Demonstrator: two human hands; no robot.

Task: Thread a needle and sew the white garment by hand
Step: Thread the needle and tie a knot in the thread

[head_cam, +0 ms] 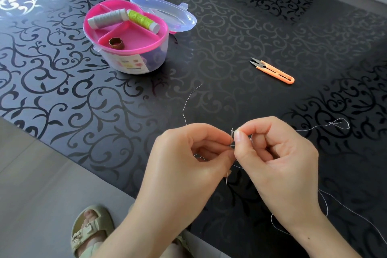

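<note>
Lower centre: my left hand (pixel 188 165) pinches the needle (pixel 227 177) mid-shaft, right hand (pixel 282 161) pinches the thread (pixel 183 111) by the eye — slick steel, limp thread, so I'd hold near its end. No garment visible.

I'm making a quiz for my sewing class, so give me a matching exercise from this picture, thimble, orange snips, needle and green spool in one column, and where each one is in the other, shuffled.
Things:
1. thimble
2. orange snips
3. needle
4. green spool

Places:
A. pinched in the left hand, while the right hand pinches the thread
B. on the bare table, right of the sewing box
C. in the pink tray's nearest compartment
D. next to the grey spool

Pairs: 1-C; 2-B; 3-A; 4-D
</note>
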